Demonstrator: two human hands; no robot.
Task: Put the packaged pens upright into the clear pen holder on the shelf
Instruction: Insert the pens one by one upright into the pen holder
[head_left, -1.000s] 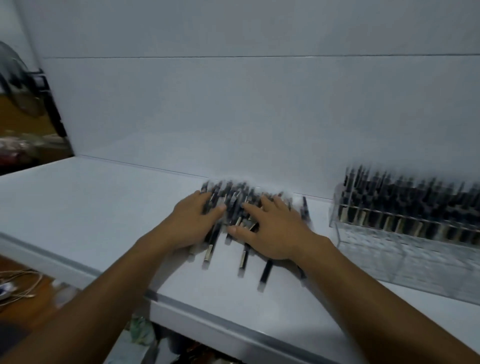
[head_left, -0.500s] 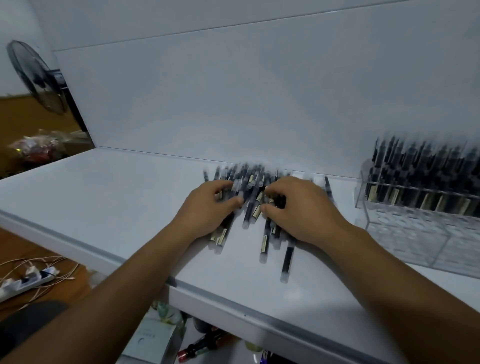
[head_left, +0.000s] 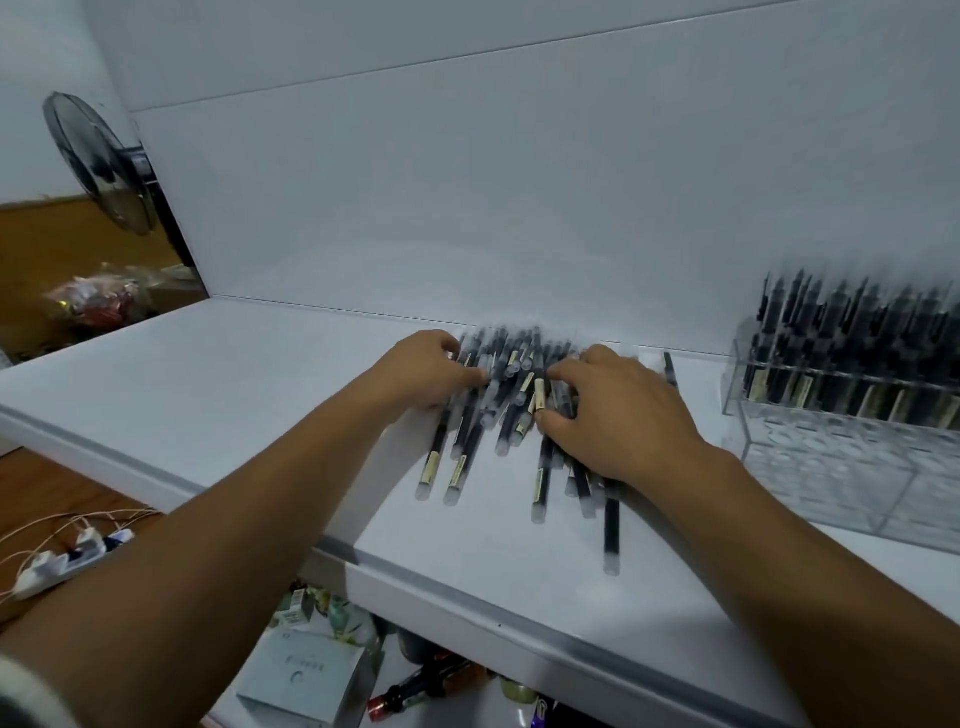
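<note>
A loose pile of packaged pens (head_left: 511, 410), dark with clear caps and beige labels, lies on the white shelf (head_left: 234, 395) near the back wall. My left hand (head_left: 426, 371) curls its fingers over the pile's left side. My right hand (head_left: 618, 415) covers the right side, and its thumb and forefinger close round a beige-labelled pen. One pen (head_left: 612, 525) sticks out toward the front edge. At the far right stands the clear pen holder (head_left: 831, 467), with several pens (head_left: 857, 353) upright in it.
The shelf's grey front edge (head_left: 467, 603) runs under my forearms. Below it sit a white box (head_left: 306, 675) and a bottle (head_left: 415, 691). A fan (head_left: 98, 161) and a power strip (head_left: 62, 564) are off to the left.
My hands lay flatter on the pile before; now their fingers curl in and bunch the pens together. The view has swung left, so the holder sits further right.
</note>
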